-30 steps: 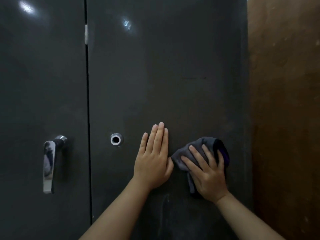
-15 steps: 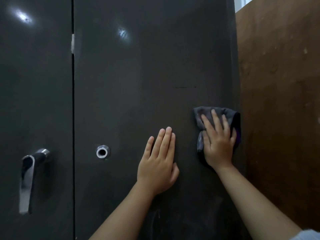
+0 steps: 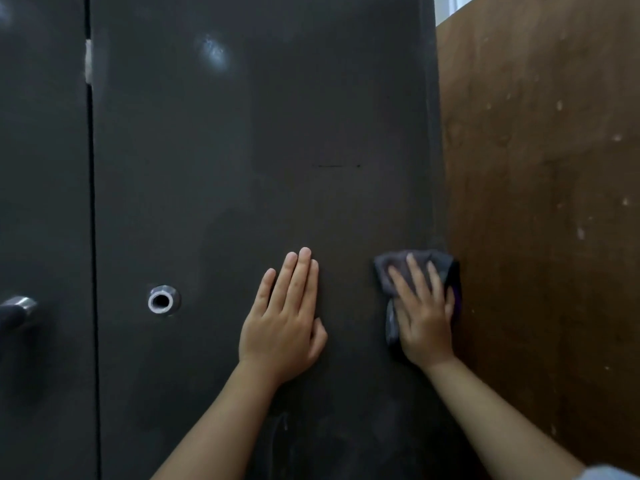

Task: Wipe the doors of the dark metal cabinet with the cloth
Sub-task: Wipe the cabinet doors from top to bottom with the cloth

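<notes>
Both hands lie flat against the right cabinet door: the left hand rests bare on the metal with fingers straight and together, bracing, while the right hand presses a grey cloth onto the door's right edge with fingers spread straight over it, not curled round it. That cloth is bunched, its far side overhanging the edge toward the brown board just beside the cabinet. Because only flat pressure pins it, I judge the cloth could slide out from under the palm and drop if the pressure eases during a stroke, and a swipe running off the edge may drag it onto the rough board and pick up grit. A folded wad also wipes only a narrow band, so streaks may be left. Faint smears show low on the door below the hands. The door is dark, matt metal with soft light reflections near the top, a round lock barrel at its left, and a narrow vertical gap separating it from the left door, where a chrome handle sits at the frame's margin.
</notes>
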